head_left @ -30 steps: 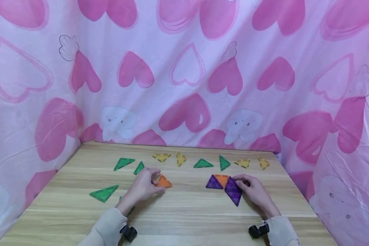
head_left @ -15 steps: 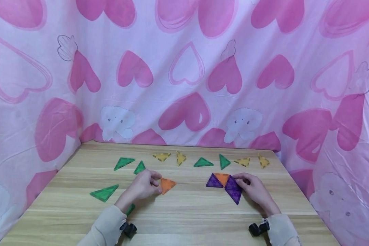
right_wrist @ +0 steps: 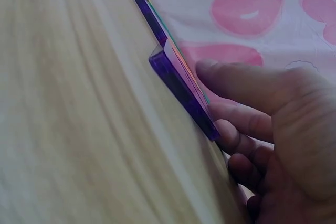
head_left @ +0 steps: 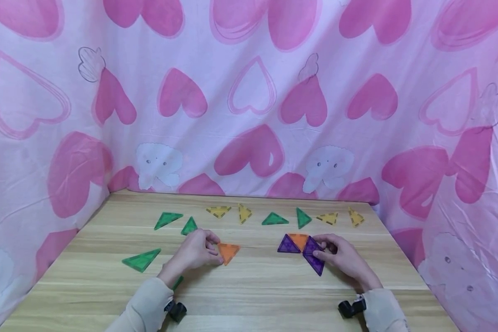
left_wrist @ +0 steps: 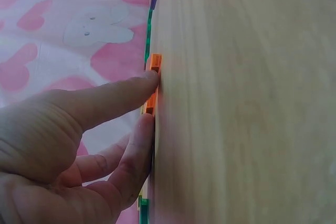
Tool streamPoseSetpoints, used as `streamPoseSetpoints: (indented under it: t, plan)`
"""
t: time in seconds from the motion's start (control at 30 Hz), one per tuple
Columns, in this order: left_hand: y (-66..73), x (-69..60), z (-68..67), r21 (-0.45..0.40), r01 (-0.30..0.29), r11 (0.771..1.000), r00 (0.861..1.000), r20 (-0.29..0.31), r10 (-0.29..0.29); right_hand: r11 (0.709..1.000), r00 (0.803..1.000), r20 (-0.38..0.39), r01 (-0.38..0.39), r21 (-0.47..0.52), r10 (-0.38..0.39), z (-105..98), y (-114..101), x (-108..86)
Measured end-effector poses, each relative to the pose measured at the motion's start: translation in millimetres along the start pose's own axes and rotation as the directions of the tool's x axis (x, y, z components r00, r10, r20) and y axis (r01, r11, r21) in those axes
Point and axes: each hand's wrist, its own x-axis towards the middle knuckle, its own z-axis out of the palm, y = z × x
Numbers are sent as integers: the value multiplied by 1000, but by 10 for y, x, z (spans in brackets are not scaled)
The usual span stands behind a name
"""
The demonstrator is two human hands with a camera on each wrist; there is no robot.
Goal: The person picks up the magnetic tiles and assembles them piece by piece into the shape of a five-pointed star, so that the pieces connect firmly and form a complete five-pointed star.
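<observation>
My left hand [head_left: 197,250] pinches the edges of an orange triangle tile [head_left: 228,252], thumb and a finger on it in the left wrist view, where the tile [left_wrist: 156,60] lies flat on the wood. My right hand [head_left: 348,259] is beside a joined group: a purple triangle [head_left: 288,245], an orange one [head_left: 299,240] and two more purple triangles [head_left: 314,263] on the right. Its thumb lies over the right purple pair. From the right wrist, the fingers touch the end of the purple tile [right_wrist: 184,93], the thumb [right_wrist: 226,77] above it.
Behind the hands lie yellow triangles [head_left: 218,211] and green triangles [head_left: 275,219] in a loose row. A green triangle [head_left: 142,260] is on the left, and another green piece [head_left: 177,282] shows partly beside the left wrist. A pink curtain [head_left: 249,101] surrounds the wooden table [head_left: 249,295].
The orange tile at my left hand has turned and shifted slightly right, its point now toward me. My right thumb has moved over the purple tiles; the joined group has barely moved.
</observation>
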Motion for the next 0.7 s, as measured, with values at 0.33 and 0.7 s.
streamPoseSetpoints:
  t: [0.33, 0.7]
  plan:
    - [72, -3, 117, -33, -35, 999, 997, 61, 37, 998, 999, 8, 41, -41, -41, 19, 10, 20]
    - [206, 30, 367, -59, -122, 991, 984, 126, 128, 995, 995, 30, 97, -28, -96, 211, -165, 100]
